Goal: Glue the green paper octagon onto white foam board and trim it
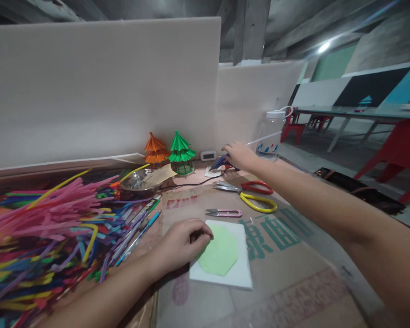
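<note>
My left hand is over the left edge of a light green paper octagon, its thumb and forefinger pinched together. Whatever may be between the fingertips is too small to make out. Under the octagon is a white foam square. Farther back, my right hand is closed on a dark blue glue gun, whose nozzle points left above a small white pad. Pink thread snips and scissors with one red and one yellow handle lie between the hands.
Colourful pipe cleaners heap up on the left beside pens and a metal bowl. An orange pagoda model, a green pagoda model and a small digital display stand behind. A water bottle is at back right.
</note>
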`<state>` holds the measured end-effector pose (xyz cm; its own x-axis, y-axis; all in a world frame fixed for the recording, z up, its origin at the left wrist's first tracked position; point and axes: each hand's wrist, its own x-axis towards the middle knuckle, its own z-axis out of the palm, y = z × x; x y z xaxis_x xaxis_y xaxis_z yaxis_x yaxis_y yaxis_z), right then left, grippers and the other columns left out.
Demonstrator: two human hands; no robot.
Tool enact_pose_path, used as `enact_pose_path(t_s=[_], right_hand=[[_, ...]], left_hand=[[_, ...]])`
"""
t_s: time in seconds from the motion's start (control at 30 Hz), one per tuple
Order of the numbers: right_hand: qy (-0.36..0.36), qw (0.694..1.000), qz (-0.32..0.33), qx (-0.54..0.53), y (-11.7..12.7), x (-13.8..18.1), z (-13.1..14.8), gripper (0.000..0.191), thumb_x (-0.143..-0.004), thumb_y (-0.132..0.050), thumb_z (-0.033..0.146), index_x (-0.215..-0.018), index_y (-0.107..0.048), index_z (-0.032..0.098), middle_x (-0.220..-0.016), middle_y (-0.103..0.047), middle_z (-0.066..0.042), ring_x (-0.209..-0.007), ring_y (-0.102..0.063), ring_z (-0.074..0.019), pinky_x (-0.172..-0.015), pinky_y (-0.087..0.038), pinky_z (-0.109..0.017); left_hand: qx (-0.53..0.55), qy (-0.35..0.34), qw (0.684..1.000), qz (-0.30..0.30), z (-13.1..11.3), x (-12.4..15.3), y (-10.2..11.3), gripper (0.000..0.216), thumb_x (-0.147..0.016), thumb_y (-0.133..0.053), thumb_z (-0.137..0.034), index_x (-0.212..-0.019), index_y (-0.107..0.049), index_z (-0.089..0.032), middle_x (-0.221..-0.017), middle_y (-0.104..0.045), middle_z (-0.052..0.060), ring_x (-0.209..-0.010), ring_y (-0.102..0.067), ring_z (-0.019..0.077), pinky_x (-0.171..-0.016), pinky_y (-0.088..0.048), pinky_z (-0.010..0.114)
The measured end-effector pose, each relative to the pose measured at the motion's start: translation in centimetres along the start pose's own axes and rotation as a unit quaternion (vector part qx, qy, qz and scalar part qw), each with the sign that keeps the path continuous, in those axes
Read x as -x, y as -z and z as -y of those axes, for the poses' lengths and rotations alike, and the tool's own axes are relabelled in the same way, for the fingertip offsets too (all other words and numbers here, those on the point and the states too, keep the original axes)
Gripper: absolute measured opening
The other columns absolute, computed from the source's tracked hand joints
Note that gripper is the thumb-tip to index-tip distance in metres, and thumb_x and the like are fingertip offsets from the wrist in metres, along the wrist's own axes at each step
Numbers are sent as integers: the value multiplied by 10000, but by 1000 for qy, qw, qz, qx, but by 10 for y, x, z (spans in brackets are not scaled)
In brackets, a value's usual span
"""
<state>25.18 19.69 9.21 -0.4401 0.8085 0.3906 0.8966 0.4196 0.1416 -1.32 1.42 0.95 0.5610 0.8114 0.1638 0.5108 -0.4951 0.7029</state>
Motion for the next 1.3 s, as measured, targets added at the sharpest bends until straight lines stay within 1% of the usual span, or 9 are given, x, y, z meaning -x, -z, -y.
enact_pose_path(t_s=[0.1, 0.23, 0.4, 0.67, 0.73, 0.9, 1.0, 1.13, 1.3], right_hand=[[20, 998, -5, -60, 12, 27, 24, 308, -1000, -497, 175, -1252, -659, 106, -1290, -675, -181, -1222, -585, -282, -1037, -428, -380], [65, 985, 72, -142, 19, 75, 53, 206, -979, -576, 280, -1053, -754, 208, -1022, -774, -46, -878, -693, -184, -770, -480, -259], [109, 958, 152, -219, 8, 112, 68, 255, -914, -681, 384, -1059, -759, 188, -1044, -742, -89, -925, -682, -226, -777, -471, -293], [29, 959, 94, -266, 2, 118, 74, 46, -897, -626, 228, -897, -652, 190, -876, -702, -67, -799, -627, -211, -690, -438, -313], [-9, 918, 61, -391, 12, 119, 78, 85, -900, -626, 273, -862, -596, 202, -807, -683, -34, -735, -625, -192, -678, -456, -316], [-71, 692, 77, -714, 32, 130, 107, 283, -813, -782, 395, -800, -567, 212, -751, -708, -4, -720, -688, -178, -753, -545, -350], [-85, 654, 70, -748, 28, 138, 128, 353, -733, -854, 401, -766, -556, 215, -765, -696, 14, -719, -686, -162, -760, -558, -340], [-58, 706, 54, -703, 18, 140, 128, 262, -833, -763, 387, -895, -574, 216, -868, -694, -15, -810, -687, -178, -779, -576, -350], [55, 884, -180, -428, 23, 144, 96, 350, -971, -605, 304, -1309, -537, 242, -1285, -621, -130, -1183, -611, -260, -1026, -515, -480]], left_hand=[[-2, 2, 1000, 0, 0, 0, 0, 205, -894, -549, -248, -916, -743, -185, -919, -760, 27, -852, -691, 176, -759, -502, 254], [2, -8, 1000, -1, 2, 0, 1, 197, -898, -550, -247, -916, -737, -187, -913, -755, 29, -846, -688, 173, -757, -507, 255], [-25, -50, 998, -31, 2, 3, 5, 191, -908, -545, -231, -944, -728, -188, -989, -726, 51, -913, -682, 181, -824, -520, 282], [-88, -89, 992, -29, 5, 2, 11, 162, -949, -581, -279, -1009, -709, -200, -1078, -693, 69, -1055, -651, 221, -965, -504, 362], [-87, -75, 991, -61, 4, 2, 12, 190, -972, -577, -326, -1030, -695, -188, -1082, -703, 74, -1056, -649, 231, -967, -501, 378], [-86, -67, 986, -125, -10, 5, 11, 278, -987, -580, -406, -1127, -684, -189, -1161, -714, 72, -1134, -621, 252, -1012, -459, 408], [-58, -84, 990, -100, -22, 7, 6, 227, -998, -557, -370, -1015, -697, -193, -1054, -727, 46, -1032, -641, 221, -940, -476, 365], [-67, -79, 991, -89, -30, 8, 6, 256, -1009, -490, -324, -840, -627, -190, -877, -672, 28, -885, -613, 195, -839, -461, 336], [-145, -51, 982, -113, -23, 7, 18, 366, -1036, -357, -343, -734, -507, -201, -790, -583, 35, -787, -536, 203, -738, -415, 349]])
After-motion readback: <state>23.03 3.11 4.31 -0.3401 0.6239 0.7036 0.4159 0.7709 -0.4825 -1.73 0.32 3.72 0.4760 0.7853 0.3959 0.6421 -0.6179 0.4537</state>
